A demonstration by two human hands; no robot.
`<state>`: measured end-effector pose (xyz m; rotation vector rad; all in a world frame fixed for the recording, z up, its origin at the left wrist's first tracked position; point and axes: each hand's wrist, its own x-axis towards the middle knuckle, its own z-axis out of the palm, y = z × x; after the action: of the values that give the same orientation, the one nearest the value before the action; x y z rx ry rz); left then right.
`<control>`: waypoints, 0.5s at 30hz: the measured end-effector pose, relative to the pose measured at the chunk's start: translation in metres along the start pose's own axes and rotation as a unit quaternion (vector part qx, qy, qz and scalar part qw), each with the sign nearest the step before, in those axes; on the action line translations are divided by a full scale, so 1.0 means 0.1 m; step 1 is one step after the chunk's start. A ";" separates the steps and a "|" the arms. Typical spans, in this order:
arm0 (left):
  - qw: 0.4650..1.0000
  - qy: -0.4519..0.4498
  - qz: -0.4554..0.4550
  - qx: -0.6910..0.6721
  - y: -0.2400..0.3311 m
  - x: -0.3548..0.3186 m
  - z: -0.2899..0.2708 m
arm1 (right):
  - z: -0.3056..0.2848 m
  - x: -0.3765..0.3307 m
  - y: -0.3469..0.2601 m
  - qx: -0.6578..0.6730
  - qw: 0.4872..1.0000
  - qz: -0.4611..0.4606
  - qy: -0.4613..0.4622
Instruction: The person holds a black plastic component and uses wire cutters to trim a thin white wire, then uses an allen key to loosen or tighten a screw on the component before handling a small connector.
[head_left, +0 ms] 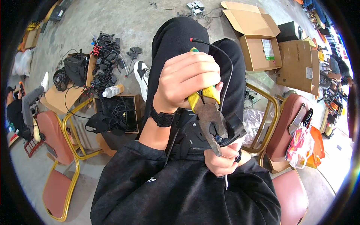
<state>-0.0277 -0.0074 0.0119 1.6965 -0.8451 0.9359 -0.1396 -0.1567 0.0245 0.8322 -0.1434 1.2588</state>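
The left hand point(189, 77) has its grip clamped around the pliers point(209, 115); below the pliers, the right hand's point(223, 160) grip is closed on a black plastic part point(237, 127).

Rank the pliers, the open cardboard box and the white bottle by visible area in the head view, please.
1. Open cardboard box
2. Pliers in the left hand, nearer the camera
3. White bottle

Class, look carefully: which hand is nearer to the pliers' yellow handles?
Left. The left hand is wrapped around the yellow handles; the right hand is lower in the picture, by the jaw end of the pliers.
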 end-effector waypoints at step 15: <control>1.000 -0.010 -0.004 0.004 0.01 0.00 0.00 | 0.18 -0.10 0.09 -0.539 0.763 -0.185 0.306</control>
<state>-0.0289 -0.0077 0.0119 1.7181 -0.8472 0.9201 -0.1446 -0.1751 0.0359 -0.5542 -0.1352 0.7952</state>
